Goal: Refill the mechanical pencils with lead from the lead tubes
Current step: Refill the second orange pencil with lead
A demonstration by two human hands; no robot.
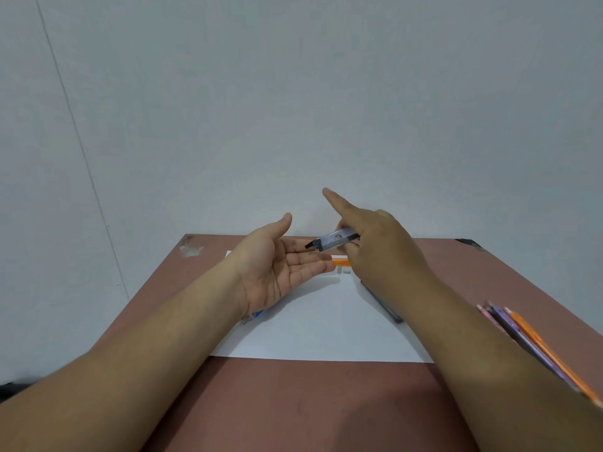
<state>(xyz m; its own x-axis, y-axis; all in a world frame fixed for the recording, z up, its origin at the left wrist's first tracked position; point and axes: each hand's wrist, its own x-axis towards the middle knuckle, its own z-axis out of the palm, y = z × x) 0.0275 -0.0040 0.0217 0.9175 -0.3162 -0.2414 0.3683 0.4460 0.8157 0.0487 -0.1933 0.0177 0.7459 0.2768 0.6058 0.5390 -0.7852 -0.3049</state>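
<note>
— Holding what, and where?
— Your right hand [375, 246] pinches the lead tube [332, 242] over your spread left hand [280, 265], above the paper [319, 327]. Pencils [535, 340] lie by the table's [293, 402] right edge, behind your arm.

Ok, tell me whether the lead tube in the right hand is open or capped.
Open, it seems: the lead tube in the right hand is tilted, its black cap end swung aside over the left hand palm. No lead visible.
</note>
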